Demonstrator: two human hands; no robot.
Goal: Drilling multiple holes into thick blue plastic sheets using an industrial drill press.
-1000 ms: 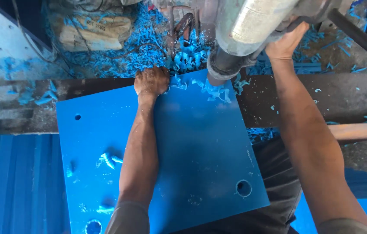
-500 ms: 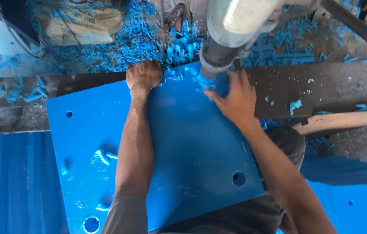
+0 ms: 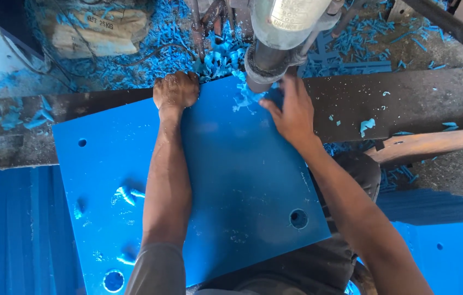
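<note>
Blue sheet (image 3: 231, 180), under both hands (far edge)

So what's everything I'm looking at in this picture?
sheet: one, blue, flat on the bench, four holes showing
drill: one, grey, above the sheet's far edge
shavings: many, blue, heaped behind the sheet, a few on it
sack: one, tan, top left
bench: one, dark, under the sheet
wooden piece: one, brown, right
hands: left hand gripping the sheet's far edge; right hand flat on the sheet by the drill
</note>
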